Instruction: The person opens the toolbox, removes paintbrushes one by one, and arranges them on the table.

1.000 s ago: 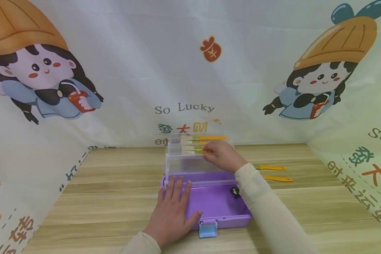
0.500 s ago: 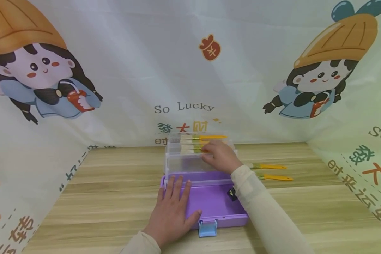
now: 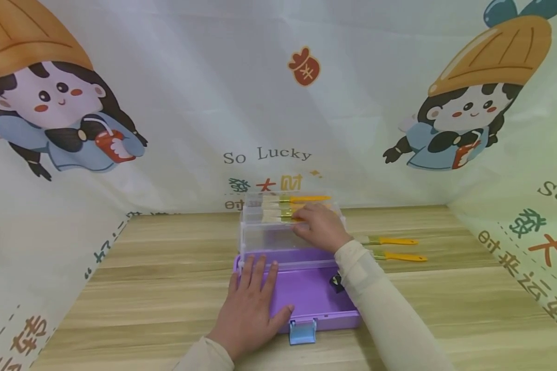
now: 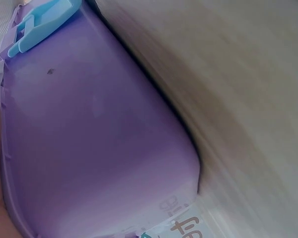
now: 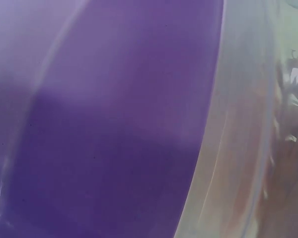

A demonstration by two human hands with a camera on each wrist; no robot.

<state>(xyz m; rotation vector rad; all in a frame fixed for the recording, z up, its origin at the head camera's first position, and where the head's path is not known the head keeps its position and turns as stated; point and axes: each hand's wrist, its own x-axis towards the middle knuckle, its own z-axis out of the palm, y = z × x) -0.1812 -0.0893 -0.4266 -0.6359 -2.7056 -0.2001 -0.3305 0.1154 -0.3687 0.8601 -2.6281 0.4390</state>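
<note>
A purple case (image 3: 301,293) lies on the table with its clear trays (image 3: 264,238) raised at the back. My left hand (image 3: 248,312) is spread flat over the case's left side, fingers straight and thumb on the front rim. My right hand (image 3: 322,226) reaches over the case to the upper trays. Its curled fingers are at the handle of a flat paintbrush (image 3: 273,215), just beside the gold ferrule; the bristles point left. Behind it another paintbrush (image 3: 306,198) with a yellow handle lies in the rear tray. The right wrist view shows mostly purple plastic and a clear tray wall.
To the right of the case, two yellow-handled brushes, a farther brush (image 3: 399,241) and a nearer brush (image 3: 404,256), lie on the wooden table (image 3: 167,268). A blue latch (image 3: 302,332) hangs at the case's front. Printed cloth (image 3: 199,103) encloses the back and sides.
My right hand and forearm have shifted slightly left, and the fingers are closer to the brush's ferrule. My left hand has stayed in place on the case.
</note>
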